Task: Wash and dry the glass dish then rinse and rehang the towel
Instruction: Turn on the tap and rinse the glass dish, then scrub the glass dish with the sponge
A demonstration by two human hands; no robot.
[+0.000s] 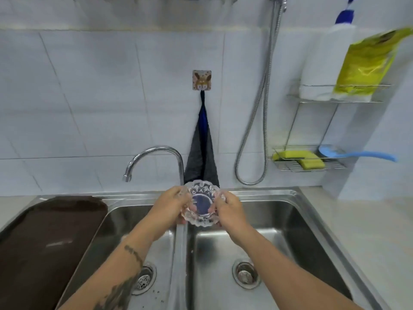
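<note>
The glass dish (202,203) is held over the divider of the sink (279,192), gripped at its rim by the curled fingers of the left hand (172,203) and the right hand (231,209). The towel (196,162) is hung on a wall hook (201,80) behind the faucet (156,149).

Left hand (172,203), right hand (231,209) side by side, both gripping glass dish (202,203).

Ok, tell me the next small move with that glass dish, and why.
Probably carry the glass dish left, under the faucet spout. The left hand and right hand grip its rim above the divider between the basins, while the spout ends over the left basin. No water shows running, and the towel hangs on its hook, so washing seems yet to start.
</note>
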